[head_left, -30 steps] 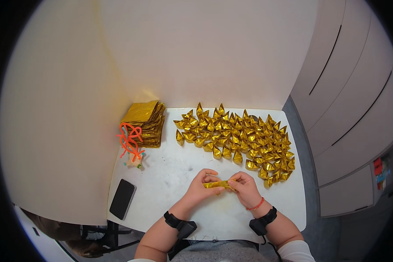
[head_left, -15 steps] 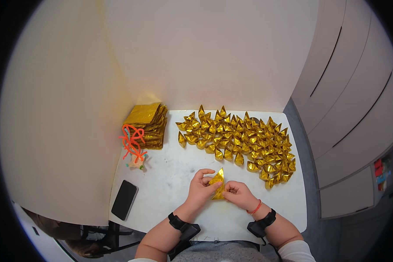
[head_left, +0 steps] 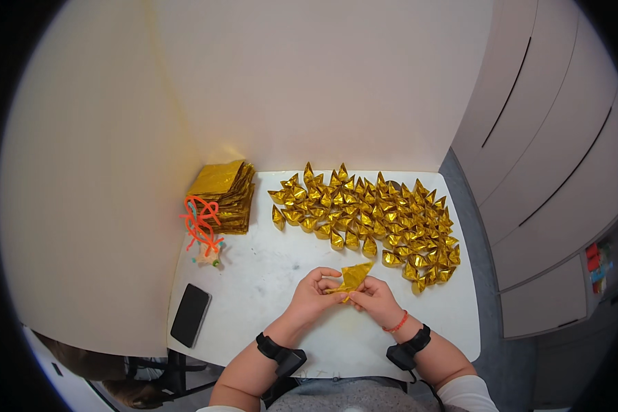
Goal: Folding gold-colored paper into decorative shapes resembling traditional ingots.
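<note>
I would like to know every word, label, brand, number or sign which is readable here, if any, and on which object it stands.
No text can be read.
Gold foil piece between left hand and right hand: none visible.
Folded gold foil ingots and foil sheet stack: none visible.
Smartphone: dark screen, nothing legible.
Small coloured items at right: too small and blurred to tell.

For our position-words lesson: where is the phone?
In the head view, the phone lies on the table near its left edge, left of the left hand.
</note>
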Available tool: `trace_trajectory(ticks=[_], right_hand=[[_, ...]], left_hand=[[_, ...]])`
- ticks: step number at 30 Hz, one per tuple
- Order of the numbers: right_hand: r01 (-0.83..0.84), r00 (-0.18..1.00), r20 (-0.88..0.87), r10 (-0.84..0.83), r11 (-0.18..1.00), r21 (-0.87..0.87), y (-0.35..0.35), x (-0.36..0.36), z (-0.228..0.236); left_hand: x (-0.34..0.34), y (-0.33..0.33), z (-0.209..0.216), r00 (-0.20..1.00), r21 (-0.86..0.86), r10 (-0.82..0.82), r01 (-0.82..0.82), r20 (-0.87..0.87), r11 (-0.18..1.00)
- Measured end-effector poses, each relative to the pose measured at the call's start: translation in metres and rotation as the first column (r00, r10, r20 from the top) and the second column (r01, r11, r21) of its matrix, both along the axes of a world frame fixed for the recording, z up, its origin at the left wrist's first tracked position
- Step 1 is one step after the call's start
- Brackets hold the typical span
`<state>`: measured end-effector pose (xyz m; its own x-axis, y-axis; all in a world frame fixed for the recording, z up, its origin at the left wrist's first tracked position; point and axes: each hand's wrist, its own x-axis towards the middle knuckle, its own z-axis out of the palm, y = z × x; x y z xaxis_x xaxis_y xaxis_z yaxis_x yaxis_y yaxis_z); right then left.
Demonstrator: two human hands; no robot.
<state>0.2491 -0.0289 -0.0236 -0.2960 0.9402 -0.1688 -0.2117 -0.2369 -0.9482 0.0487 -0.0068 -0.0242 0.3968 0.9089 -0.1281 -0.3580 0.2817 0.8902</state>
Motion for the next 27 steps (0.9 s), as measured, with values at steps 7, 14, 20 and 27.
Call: trace_trajectory(ticks=[7, 14, 20, 27], right_hand=[[-0.002, 1.000, 0.014, 0.003, 0.995, -0.097, 0.005, 0.008, -0.001], [0.123, 0.986, -0.102, -0.132, 0.988, -0.088, 0.002, 0.004, 0.001], [0.110, 0.991, -0.082, -0.107, 0.993, 0.031, 0.001, -0.002, 0.004], [0.085, 0.946, 0.226, -0.235, 0.847, 0.525, 0.009, 0.011, 0.000]], left_hand=[[-0.002, 0.002, -0.002, 0.990, 0.078, 0.020, -0.009, -0.141, 0.997], [0.005, -0.002, 0.000, 0.994, -0.223, 0.087, -0.070, 0.068, 0.972], [0.000, 0.001, 0.000, 0.998, -0.174, 0.064, -0.066, -0.016, 0.983], [0.000, 0.001, 0.001, 0.985, -0.062, 0.042, -0.054, -0.170, 0.997]])
